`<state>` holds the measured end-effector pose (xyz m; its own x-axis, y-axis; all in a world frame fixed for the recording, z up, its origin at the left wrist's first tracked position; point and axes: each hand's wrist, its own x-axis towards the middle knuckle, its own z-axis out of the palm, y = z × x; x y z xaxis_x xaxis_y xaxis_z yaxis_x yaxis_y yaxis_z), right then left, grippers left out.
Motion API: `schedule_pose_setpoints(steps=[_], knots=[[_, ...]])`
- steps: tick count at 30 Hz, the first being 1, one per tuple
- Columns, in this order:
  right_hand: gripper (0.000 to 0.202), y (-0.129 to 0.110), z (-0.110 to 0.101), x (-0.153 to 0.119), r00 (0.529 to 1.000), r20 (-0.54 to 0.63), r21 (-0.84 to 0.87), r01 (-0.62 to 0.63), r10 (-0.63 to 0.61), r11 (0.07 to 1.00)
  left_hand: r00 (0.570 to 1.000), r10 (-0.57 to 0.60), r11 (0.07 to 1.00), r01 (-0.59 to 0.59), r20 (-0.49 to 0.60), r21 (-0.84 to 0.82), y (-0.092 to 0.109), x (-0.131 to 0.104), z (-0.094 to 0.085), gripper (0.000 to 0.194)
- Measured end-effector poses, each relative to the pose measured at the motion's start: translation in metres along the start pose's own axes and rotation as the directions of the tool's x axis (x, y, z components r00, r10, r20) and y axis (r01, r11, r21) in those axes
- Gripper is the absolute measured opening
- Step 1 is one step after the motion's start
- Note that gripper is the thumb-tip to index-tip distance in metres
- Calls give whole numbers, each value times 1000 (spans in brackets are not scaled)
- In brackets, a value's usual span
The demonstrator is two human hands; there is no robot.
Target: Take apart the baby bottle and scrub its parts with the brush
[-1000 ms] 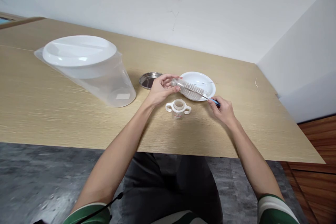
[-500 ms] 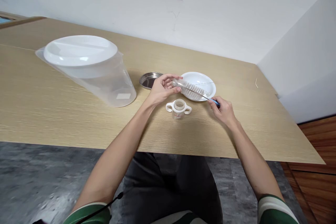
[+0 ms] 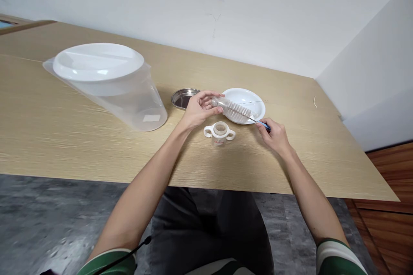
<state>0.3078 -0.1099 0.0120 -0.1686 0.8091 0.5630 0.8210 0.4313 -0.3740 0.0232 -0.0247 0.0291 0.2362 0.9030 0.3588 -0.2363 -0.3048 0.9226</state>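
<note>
My left hand [image 3: 203, 107] has its thumb and fingers closed around a small see-through piece [image 3: 219, 103], perhaps a bottle part; its exact kind is hard to make out. Against that piece lies the head end of a bottle brush [image 3: 238, 113] with white bristles. My right hand [image 3: 273, 134] grips the brush by its blue handle [image 3: 264, 125]. Below and between the hands, a baby bottle [image 3: 220, 138] with two white side handles stands upright, its round mouth uncovered. Behind the brush is a white bowl [image 3: 247, 94], partly covered by it.
A large translucent pitcher [image 3: 129, 107] with a white lid stands to the left. Behind my left hand sits a shallow metal tray [image 3: 183, 93], partly hidden. A thin pale strip [image 3: 315, 102] lies on the wooden table [image 3: 97, 150] at right. The wall borders its far edge.
</note>
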Motion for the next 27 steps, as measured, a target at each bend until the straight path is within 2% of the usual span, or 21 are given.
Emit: schedule_pose_setpoints(steps=[18, 23, 27], knots=[[38, -1, -1, 0, 1000, -11, -23, 16, -16, 1000, 1000, -14, 1000, 14, -4, 5, 1, 0, 1, 50], [25, -4, 1, 0, 993, -98, 20, 69, -67, 997, 999, -28, 1000, 29, -40, 13, -1, 0, 2, 48], [25, -3, 4, 1, 986, -167, 39, 28, -21, 999, 995, -35, 999, 38, -88, 35, -4, 2, 1, 49]])
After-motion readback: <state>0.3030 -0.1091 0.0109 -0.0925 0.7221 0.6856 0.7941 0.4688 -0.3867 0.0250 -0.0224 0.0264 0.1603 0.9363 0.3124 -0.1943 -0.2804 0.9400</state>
